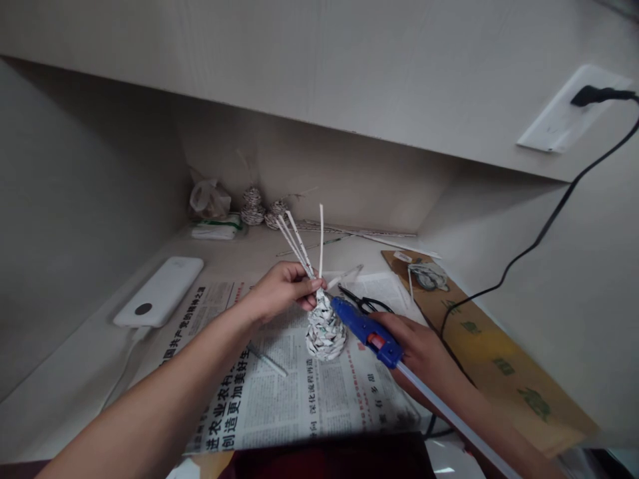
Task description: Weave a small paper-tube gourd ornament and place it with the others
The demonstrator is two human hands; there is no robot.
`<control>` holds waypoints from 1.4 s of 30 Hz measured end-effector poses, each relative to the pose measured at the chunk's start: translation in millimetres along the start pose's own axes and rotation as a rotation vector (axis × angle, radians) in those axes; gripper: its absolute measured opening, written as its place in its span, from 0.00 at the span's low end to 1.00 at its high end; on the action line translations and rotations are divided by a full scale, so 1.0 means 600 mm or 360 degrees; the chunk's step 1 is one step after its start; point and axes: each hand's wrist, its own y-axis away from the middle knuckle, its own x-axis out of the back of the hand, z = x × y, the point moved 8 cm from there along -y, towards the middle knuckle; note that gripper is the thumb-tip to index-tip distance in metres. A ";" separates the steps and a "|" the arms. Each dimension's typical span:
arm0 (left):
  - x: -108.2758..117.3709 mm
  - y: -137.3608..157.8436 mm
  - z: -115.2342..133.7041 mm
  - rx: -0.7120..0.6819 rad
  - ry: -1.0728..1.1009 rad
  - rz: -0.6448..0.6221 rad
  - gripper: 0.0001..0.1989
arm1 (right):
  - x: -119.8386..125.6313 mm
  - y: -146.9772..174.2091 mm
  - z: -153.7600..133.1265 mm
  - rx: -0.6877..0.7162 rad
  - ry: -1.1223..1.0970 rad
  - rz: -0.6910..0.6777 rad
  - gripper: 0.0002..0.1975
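Before us, the left hand (pixel 287 286) pinches a woven paper gourd (pixel 325 331) by its neck over newspaper (pixel 269 412) — likely spread to shield the bench (pixel 107 372) — apparently steadying it for the blue glue gun (pixel 362 329) wrapped in the right hand (pixel 412 339). Scissors (pixel 360 301) crowd in just behind; a black cord (pixel 543 231) crosses cardboard (pixel 479 346); 2 woven pieces (pixel 252 213) stand farther back

the left hand (pixel 289 286) is bare, and so is the left forearm (pixel 174 386), slim and smooth in outline, widening gently from a narrow wrist. the right hand (pixel 412 339) and right forearm (pixel 474 409) are bare too, the right fingers largely hidden. at the bottom edge, between the arms, dark red cloth (pixel 309 462) shows, nearly black in places; it looks like clothing, though too dim to tell which garment.
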 end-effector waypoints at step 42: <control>-0.010 0.002 -0.010 0.0049 -0.0035 0.0003 0.06 | -0.027 0.010 -0.006 0.0167 0.0376 -0.0297 0.17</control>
